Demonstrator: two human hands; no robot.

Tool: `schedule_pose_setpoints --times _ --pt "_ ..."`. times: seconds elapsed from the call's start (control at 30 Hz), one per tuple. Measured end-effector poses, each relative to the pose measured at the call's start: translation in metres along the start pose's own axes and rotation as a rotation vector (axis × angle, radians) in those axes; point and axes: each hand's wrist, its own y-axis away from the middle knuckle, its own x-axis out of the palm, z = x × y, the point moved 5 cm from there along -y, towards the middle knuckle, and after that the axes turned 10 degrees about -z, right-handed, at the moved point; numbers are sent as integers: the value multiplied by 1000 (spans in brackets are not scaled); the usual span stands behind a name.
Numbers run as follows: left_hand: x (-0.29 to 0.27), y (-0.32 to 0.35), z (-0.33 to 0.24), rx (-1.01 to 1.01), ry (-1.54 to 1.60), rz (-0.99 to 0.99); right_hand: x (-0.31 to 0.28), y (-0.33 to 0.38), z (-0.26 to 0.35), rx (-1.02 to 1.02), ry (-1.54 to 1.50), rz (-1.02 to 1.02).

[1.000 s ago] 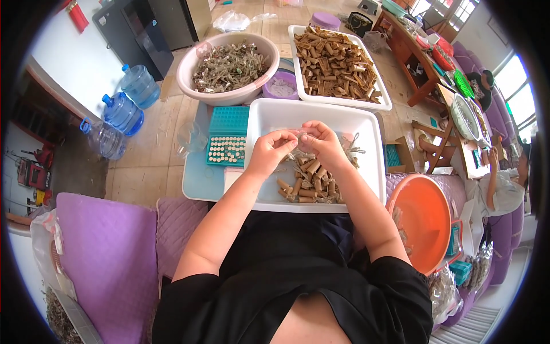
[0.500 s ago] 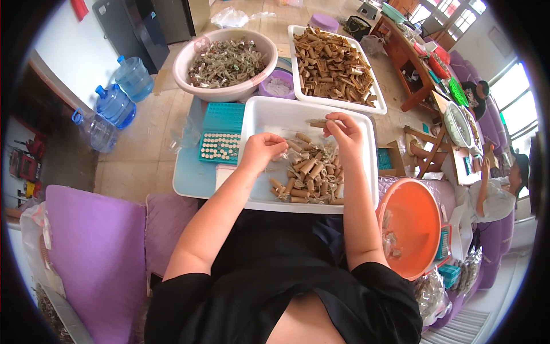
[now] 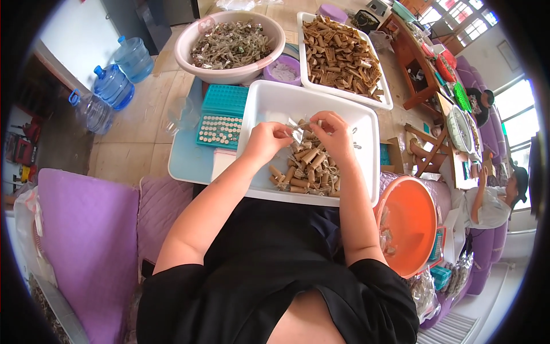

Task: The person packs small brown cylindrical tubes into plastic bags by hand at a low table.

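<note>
Pinching one clear wrapper [image 3: 298,129] (over white tray [image 3: 269,100]): left hand [image 3: 264,142], right hand [image 3: 334,133], fingers closed.

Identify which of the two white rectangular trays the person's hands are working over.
The nearer white tray, holding a small heap of brown tubes. The far tray is packed full and untouched.

Contents of the pale basin [image 3: 189,46] too small to identify; small piece pinched between left hand [image 3: 264,141] and right hand [image 3: 338,136] largely hidden by fingers; orange bowl's [image 3: 421,212] contents unclear.
</note>
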Motion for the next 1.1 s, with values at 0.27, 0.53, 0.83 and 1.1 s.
schedule_pose_setpoints --times 0.27,0.53,0.83,1.1 --pt "6 -2 20 -191 -124 108 -3 -1 -17 88 -64 -68" --pt "7 -3 23 -218 52 138 -5 2 -19 209 -180 -37" --pt "3 2 4 -85 -59 66 -2 1 -12 37 -30 18" --pt "8 2 7 -113 -16 143 8 5 -25 365 -156 251"
